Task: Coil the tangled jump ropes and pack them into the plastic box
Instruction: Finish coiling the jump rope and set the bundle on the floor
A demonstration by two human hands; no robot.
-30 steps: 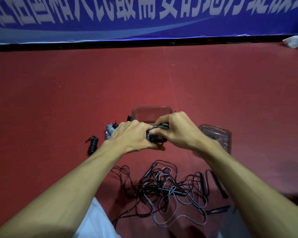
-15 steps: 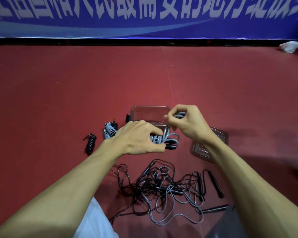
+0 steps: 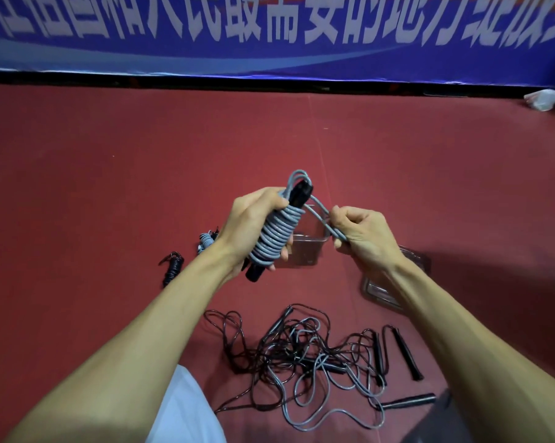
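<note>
Grey coiled rope point(image 3: 274, 239) in left hand point(image 3: 249, 223)

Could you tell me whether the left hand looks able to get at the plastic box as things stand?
Probably yes: the plastic box stands open just beyond the left hand, its lid lying aside. But that hand grips the grey rope coil, whose tail the right hand pinches.

On the floor point(image 3: 110, 187), the plastic box point(image 3: 308, 254) has its lid point(image 3: 376, 290) right, two coiled ropes point(image 3: 173, 270) left, and tangled ropes point(image 3: 304, 353) nearer.
</note>
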